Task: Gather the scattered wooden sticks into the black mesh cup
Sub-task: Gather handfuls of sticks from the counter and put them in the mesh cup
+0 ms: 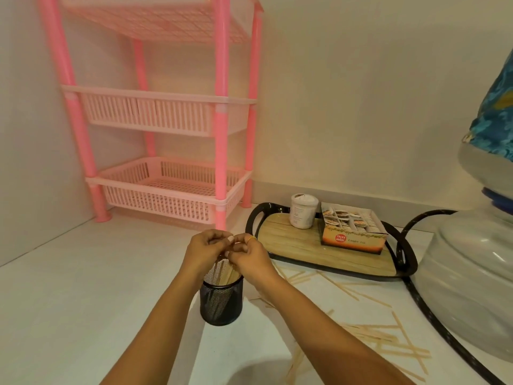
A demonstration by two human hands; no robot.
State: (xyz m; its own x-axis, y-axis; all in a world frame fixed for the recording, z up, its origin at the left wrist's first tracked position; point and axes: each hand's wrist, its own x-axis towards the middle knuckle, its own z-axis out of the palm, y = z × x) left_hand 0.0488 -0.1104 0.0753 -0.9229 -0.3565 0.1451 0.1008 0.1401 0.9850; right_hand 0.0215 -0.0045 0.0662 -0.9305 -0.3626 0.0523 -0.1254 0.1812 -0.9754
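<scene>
Behind left hand (204,252), sticks (230,275) tops and cup (221,302) rim

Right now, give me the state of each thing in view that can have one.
black mesh cup, upright, sticks standing in it.
held sticks, lower ends in the cup, tops pinched by both hands.
left hand, curled round the stick tops.
right hand, pinching the stick tops.
scattered sticks, lying flat outside the cup.
white jar, upright, closed.
tea box, open.
tray, flat, bearing jar and box.
</scene>
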